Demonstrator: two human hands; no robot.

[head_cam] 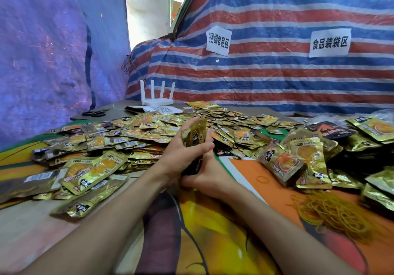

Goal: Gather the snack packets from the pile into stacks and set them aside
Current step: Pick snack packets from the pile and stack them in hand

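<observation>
**Both hands on one stack, middle of the frame**

I hold a stack of packets (pixel 194 136) upright in the centre of the frame, just in front of the big pile (pixel 136 140) that spreads over the left and middle of the table (pixel 42 227). My left hand (pixel 184 154) grips the stack from the side, its fingers curled round the gold edges. My right hand (pixel 210 177) wraps the lower end from beneath, thumb on the near side; its other fingers are hidden behind the stack.

More packets, some in stacks (pixel 298 161), lie at the right. A heap of rubber bands (pixel 329 213) sits lower right, with a single band (pixel 262 179) on the orange cloth nearer my hands. At the far edge stand a white router (pixel 157 101) and scissors (pixel 94 113), in front of a striped tarpaulin (pixel 277 78) bearing two paper signs (pixel 329 42).
</observation>
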